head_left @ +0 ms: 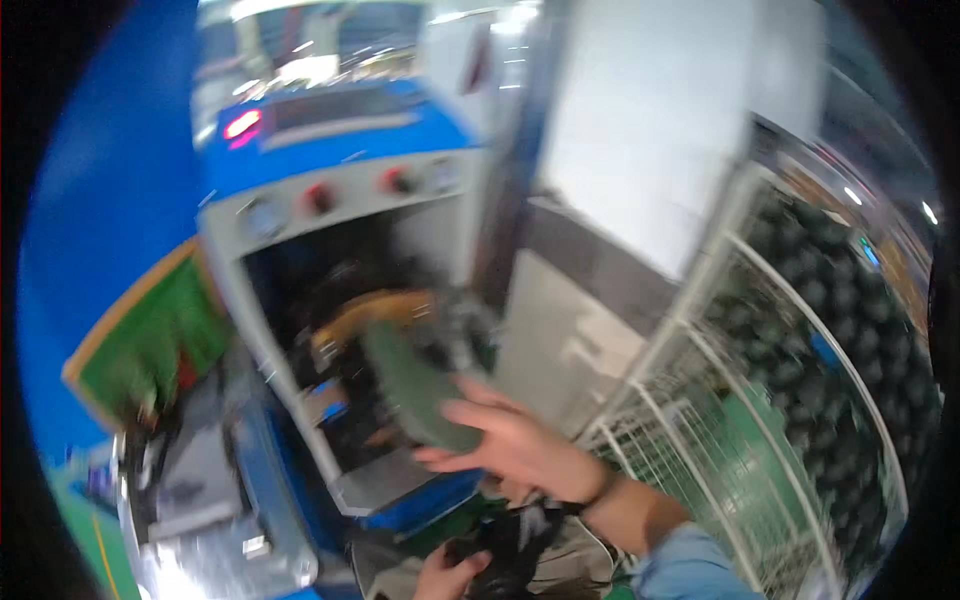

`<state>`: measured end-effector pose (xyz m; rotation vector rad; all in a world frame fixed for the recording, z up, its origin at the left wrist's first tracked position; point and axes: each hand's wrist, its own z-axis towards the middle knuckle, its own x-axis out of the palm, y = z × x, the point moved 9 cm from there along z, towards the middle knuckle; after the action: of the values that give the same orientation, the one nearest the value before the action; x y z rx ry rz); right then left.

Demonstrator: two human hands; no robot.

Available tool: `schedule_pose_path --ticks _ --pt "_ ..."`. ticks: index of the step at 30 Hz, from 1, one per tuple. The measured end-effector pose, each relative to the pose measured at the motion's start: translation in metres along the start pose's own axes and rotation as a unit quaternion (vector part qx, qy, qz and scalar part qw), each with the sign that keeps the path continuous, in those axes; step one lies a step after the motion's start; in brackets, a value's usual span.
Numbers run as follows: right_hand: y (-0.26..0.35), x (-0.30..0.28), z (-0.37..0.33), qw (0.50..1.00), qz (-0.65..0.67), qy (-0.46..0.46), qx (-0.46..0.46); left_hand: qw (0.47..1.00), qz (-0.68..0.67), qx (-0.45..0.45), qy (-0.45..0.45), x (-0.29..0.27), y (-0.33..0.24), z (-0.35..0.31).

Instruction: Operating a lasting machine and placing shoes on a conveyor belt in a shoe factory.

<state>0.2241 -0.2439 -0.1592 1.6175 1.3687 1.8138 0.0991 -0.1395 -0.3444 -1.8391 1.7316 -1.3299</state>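
Observation:
My right hand (530, 450) grips the near end of a dark green, elongated piece shaped like a shoe last (410, 390). The piece is tilted, its far end toward the opening of a blue and grey machine (345, 180). Motion blur hides its finer detail. Low in the picture, near my lap, my left hand (452, 575) is closed on a soft-looking black item (515, 555), whose kind I cannot make out. Inside the machine's opening, a tan curved part (385, 308) shows behind the green piece.
On the right stands a white wire basket (690, 440), with many dark rounded items (850, 290) beyond its bars. A metal-topped unit (215, 540) sits at lower left beside a green panel with a tan edge (160, 340). A white cabinet (650, 120) rises behind.

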Motion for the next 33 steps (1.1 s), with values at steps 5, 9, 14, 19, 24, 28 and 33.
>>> schedule_pose_path --ticks 5,9,14,19,24,28,33 --pt "-0.021 -0.004 0.023 0.995 0.015 -0.082 -0.053 0.991 0.113 0.066 -0.038 -0.006 0.025 -0.004" --pt "0.02 -0.037 -0.087 0.965 -0.123 -0.072 -0.22 0.982 0.172 0.075 -0.029 -0.017 0.035 -0.007" --pt "0.041 -0.084 -0.337 0.783 -0.434 -0.383 -0.228 0.964 0.16 0.204 0.057 0.01 0.027 0.018" --pt "0.022 -0.018 -0.598 0.404 -0.514 -0.726 -0.214 0.823 0.403 0.375 0.139 0.091 0.032 0.017" --pt "-0.022 0.044 -0.759 0.118 -0.423 -0.887 -0.142 0.651 0.554 0.481 0.194 0.168 0.056 -0.014" --pt "-0.009 0.034 -0.846 0.066 -0.402 -0.902 -0.143 0.654 0.583 0.449 0.176 0.183 0.051 -0.011" --pt "0.035 -0.032 -0.927 -0.041 -0.477 -0.872 -0.103 0.678 0.588 0.405 0.177 0.205 0.035 -0.034"
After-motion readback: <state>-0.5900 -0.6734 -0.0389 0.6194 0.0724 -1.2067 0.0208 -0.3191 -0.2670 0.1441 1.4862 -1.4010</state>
